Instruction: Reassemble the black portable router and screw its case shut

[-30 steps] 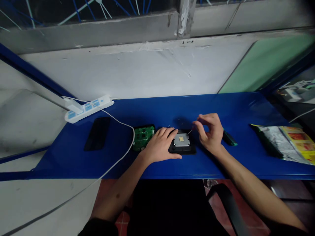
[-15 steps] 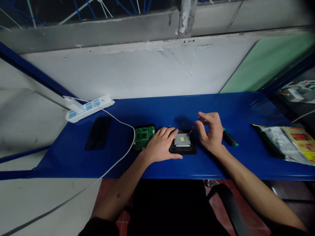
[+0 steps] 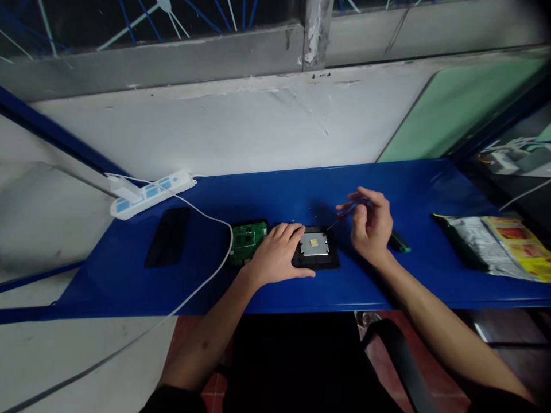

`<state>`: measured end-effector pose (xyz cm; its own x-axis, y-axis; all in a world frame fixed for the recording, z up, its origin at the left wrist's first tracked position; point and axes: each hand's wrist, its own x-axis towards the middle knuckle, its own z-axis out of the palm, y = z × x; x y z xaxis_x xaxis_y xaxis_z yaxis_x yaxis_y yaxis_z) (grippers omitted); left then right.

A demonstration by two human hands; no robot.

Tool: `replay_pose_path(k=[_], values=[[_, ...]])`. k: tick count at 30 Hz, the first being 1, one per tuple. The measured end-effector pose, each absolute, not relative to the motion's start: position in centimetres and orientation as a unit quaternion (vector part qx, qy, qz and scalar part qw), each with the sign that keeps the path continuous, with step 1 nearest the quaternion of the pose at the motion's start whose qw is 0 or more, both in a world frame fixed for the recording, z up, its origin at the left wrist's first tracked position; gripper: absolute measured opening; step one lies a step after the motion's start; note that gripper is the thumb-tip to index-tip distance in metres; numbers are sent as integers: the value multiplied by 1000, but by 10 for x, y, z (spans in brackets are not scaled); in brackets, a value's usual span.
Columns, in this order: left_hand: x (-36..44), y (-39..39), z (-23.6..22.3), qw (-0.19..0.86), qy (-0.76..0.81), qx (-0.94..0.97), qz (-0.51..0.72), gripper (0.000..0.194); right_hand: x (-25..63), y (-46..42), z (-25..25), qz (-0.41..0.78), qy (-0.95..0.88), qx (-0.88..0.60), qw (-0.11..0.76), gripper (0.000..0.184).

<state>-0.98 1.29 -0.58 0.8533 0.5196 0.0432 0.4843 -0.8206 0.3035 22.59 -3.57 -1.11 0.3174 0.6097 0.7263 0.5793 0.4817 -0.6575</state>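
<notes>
A black device casing (image 3: 316,265) with a silver metal plate (image 3: 319,250) lies on the blue table. The plate has a small yellowish square (image 3: 314,242) at its centre. My left hand (image 3: 278,252) rests flat along the casing's left side, fingers stretched and thumb spread by the lower edge. In my right hand (image 3: 372,223) is a slim screwdriver (image 3: 335,224), held at a slant. Its tip is close to the upper right corner of the plate; I cannot tell if it touches. A green circuit board (image 3: 247,241) in a dark casing sits left of my left hand, which partly covers it.
Behind my right hand lies a green-and-black tool handle (image 3: 400,242). A shiny packet (image 3: 491,244) is at the far right. On the left are a black phone-like slab (image 3: 167,236), a white power strip (image 3: 155,194) and a white cable (image 3: 210,277) crossing the blue table (image 3: 267,195).
My right hand has lifted and shifted its fingers on the screwdriver, whose tip has drawn slightly up from the plate's corner. My left hand stays on the casing. The view has shifted a little.
</notes>
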Motion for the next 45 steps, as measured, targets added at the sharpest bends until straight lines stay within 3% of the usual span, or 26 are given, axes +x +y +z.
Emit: replay_pose_path(k=[45], values=[[-10,12,-6,144,263,952,61,103,225,-39,-13,-1,-631,-496,597,35]])
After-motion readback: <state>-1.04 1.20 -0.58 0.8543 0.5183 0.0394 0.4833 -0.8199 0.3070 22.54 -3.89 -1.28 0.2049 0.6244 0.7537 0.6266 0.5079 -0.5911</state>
